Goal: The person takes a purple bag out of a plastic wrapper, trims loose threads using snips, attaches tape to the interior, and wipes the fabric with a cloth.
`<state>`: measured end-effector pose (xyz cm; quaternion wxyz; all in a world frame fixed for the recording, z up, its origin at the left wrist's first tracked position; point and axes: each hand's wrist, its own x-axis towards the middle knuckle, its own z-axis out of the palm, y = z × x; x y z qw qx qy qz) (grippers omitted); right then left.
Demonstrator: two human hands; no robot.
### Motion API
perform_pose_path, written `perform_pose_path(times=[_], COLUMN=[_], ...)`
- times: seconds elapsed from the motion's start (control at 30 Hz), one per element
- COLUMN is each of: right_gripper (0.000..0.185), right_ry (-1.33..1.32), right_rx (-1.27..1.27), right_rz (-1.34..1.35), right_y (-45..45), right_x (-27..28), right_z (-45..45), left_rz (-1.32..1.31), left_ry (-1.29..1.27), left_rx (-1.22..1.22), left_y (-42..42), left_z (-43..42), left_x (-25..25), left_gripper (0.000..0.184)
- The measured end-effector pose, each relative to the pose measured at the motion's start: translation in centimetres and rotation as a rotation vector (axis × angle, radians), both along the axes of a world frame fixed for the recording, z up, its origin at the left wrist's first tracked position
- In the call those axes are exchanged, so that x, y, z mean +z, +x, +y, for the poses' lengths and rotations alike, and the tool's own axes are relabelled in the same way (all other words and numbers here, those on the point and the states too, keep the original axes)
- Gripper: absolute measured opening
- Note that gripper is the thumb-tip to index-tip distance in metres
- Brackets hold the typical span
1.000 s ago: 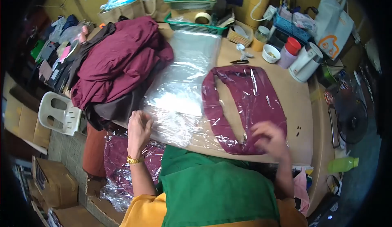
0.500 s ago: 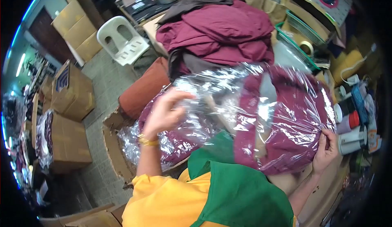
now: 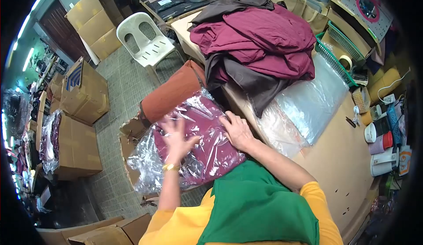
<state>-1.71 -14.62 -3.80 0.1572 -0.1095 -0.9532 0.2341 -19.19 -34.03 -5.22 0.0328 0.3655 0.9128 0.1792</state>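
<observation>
Bagged maroon cloth (image 3: 210, 144) partly covered by left hand (image 3: 177, 140), blurred, fingers spread; edge touched by right hand (image 3: 239, 131), whether pinched cannot be told.

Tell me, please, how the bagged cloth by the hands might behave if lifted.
The cloth would probably sag, since its fabric looks soft. The glossy plastic may be slippery and, being loose and crumpled at one side, could bunch up.

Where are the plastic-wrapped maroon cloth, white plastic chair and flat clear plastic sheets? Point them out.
Plastic-wrapped maroon cloth (image 3: 213, 148), head view: middle of its top.
White plastic chair (image 3: 153, 50), head view: seat.
Flat clear plastic sheets (image 3: 312, 104), head view: middle.
</observation>
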Motion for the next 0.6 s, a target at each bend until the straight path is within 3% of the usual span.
perform_pose_path(times=[0.03,0.1,0.2,0.27,0.4,0.47,0.5,0.6], right_gripper=[0.051,0.056,0.065,0.069,0.071,0.072,0.075,0.078], right_ry=[0.182,0.139,-0.034,-0.257,-0.267,-0.322,-0.366,-0.457], right_rx=[0.063,0.319,0.491,0.416,0.369,0.794,0.728,0.525], right_rz=[-0.040,-0.363,-0.847,-1.076,-1.215,-1.224,-1.236,-1.174], right_y=[0.6,2.0,2.9,2.2,0.8,0.1,0.4,0.4], right_x=[-0.9,-3.1,-5.8,-7.3,-10.4,-14.0,-18.3,-14.8], right_z=[-0.1,-1.4,-3.4,-3.0,-1.3,-0.6,-0.7,0.3], left_rz=[-0.090,-0.131,-0.106,-0.134,-0.179,-0.222,-0.261,-0.286], left_ry=[-0.044,-0.087,-0.112,-0.178,-0.266,-0.257,-0.303,-0.429], left_rx=[-0.012,-0.031,-0.037,-0.053,-0.056,-0.086,-0.075,-0.073], left_y=[0.9,0.9,0.8,0.2,-0.8,-0.6,-0.6,-0.7], left_z=[2.2,5.8,10.3,12.8,14.7,14.0,13.7,13.1], left_x=[-3.3,-8.9,-10.8,-11.6,-14.4,-16.8,-17.4,-18.6], left_gripper=[0.121,0.129,0.131,0.132,0.133,0.136,0.135,0.135])
